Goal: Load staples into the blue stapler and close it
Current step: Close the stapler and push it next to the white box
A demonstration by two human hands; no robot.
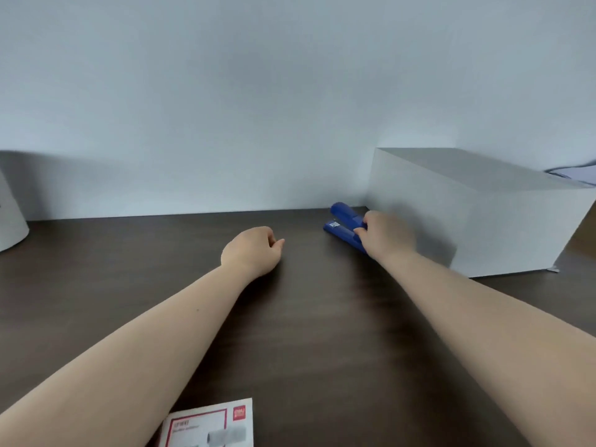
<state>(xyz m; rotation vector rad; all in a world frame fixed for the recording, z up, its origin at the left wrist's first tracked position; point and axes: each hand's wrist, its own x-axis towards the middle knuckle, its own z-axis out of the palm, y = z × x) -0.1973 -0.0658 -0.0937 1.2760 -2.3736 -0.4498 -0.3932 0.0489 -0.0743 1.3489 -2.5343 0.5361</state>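
**Right hand on the blue stapler at the back of the desk**

A dark wood-grain desk (306,317) runs to a plain pale wall (258,91). At nine o'clock a white curved object (11,221) sits at the frame edge. At six o'clock, touching the near edge of view, lies a white staple box (209,425) with a red border. The left hand (251,250) rests on the desk near the centre, fingers curled loosely inward, thumb tip showing, nothing in it. At about one o'clock the blue stapler (343,221) lies on the desk close to the wall, just beside a large white box (467,214) at two o'clock. The right hand (385,235) covers the stapler's near end, fingers bent over its top; the blur suggests a grip, though I cannot tell how firm.
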